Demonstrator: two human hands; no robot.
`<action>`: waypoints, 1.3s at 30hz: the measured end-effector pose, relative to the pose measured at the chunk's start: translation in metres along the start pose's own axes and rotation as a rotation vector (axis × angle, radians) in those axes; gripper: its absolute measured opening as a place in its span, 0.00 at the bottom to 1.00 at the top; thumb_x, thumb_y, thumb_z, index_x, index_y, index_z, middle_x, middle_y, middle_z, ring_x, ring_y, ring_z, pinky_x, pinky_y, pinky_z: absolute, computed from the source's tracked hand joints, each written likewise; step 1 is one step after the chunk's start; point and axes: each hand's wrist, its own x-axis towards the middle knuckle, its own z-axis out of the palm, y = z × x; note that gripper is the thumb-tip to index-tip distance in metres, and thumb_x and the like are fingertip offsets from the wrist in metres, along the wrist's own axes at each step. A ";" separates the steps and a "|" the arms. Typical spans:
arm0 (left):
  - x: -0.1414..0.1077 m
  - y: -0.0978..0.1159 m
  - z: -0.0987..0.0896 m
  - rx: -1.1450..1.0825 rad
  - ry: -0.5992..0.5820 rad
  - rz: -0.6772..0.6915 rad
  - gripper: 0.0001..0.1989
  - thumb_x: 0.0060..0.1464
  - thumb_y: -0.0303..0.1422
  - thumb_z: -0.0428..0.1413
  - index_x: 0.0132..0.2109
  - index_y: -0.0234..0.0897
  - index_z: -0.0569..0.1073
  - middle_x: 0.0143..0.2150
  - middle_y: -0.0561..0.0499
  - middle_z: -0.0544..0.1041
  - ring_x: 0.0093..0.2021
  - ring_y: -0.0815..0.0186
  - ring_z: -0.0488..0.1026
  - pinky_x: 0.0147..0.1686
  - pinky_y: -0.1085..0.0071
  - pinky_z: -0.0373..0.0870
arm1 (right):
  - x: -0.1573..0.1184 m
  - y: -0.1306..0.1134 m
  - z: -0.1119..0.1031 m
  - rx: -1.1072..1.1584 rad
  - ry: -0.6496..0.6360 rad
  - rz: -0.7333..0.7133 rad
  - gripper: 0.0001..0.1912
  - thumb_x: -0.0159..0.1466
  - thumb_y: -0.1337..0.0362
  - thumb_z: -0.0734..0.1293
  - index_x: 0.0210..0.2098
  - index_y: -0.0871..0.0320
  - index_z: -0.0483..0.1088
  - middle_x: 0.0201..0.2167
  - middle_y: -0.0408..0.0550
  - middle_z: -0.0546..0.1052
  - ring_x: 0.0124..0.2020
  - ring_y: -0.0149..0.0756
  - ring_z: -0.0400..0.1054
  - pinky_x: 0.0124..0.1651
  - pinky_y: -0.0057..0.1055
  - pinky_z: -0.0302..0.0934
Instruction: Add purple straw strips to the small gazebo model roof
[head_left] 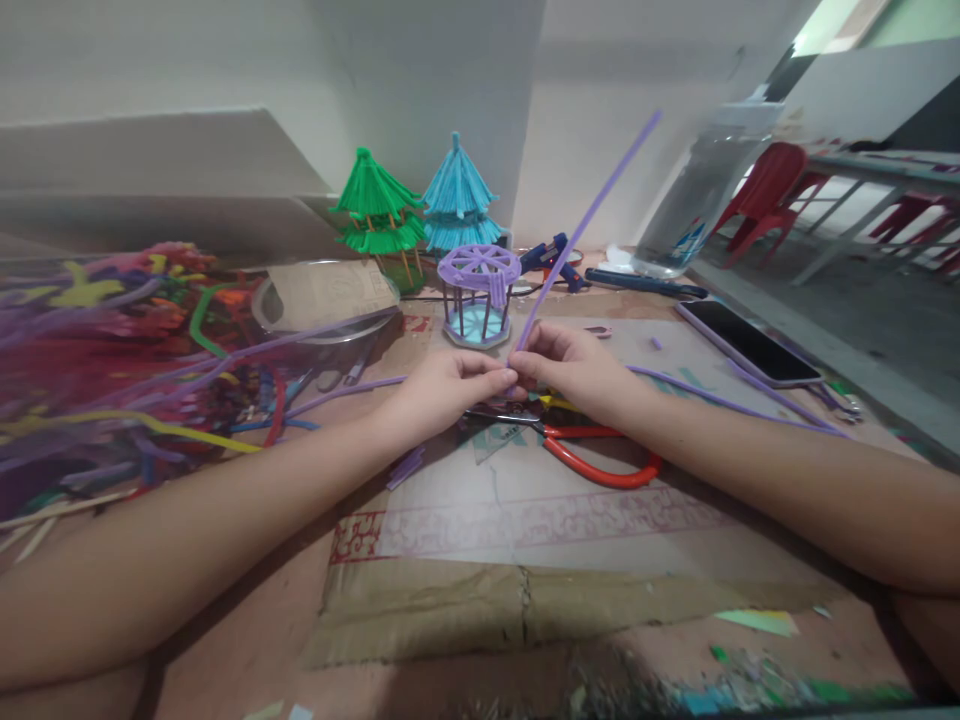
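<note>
Nearest the camera, the person's bare left forearm (187, 550) and right forearm (787, 490) reach inward from the two lower corners. Beneath them spreads the worktop (225, 640), littered with scraps along its near edge, and on it a printed cardboard sheet (420, 600). A blurred heap of coloured fuzzy strips (127, 320) fills the left side. At the back stand two tiered-roof models, a green model (375, 190) and a blue model (456, 190) beside it.

In front of the blue one stands the lavender frame (480, 284), just beyond the hands. It looks partly built: the base, dark uprights and spoked top ring are in place, with short strips hanging at the ring's front right. Judged against its neighbours, the sloping roof tiers are what it lacks.

To the right lies a phone (750, 345); red-handled scissors (600, 477) lie under the right wrist. The right hand (559, 360) pinches a long purple strip (600, 200) that slants up and away, apart from the frame. The left hand (469, 378) has thumb and forefinger drawn together, seemingly on the strip's lower end. Smallest are purple offcuts (406, 468) left of the scissors.
</note>
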 end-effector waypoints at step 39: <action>-0.008 0.002 0.005 -0.063 0.150 0.104 0.15 0.50 0.44 0.63 0.36 0.35 0.80 0.38 0.49 0.80 0.38 0.64 0.74 0.40 0.69 0.68 | -0.014 0.001 0.000 -0.720 0.029 -0.406 0.15 0.58 0.53 0.72 0.29 0.57 0.68 0.26 0.41 0.74 0.27 0.31 0.66 0.32 0.27 0.55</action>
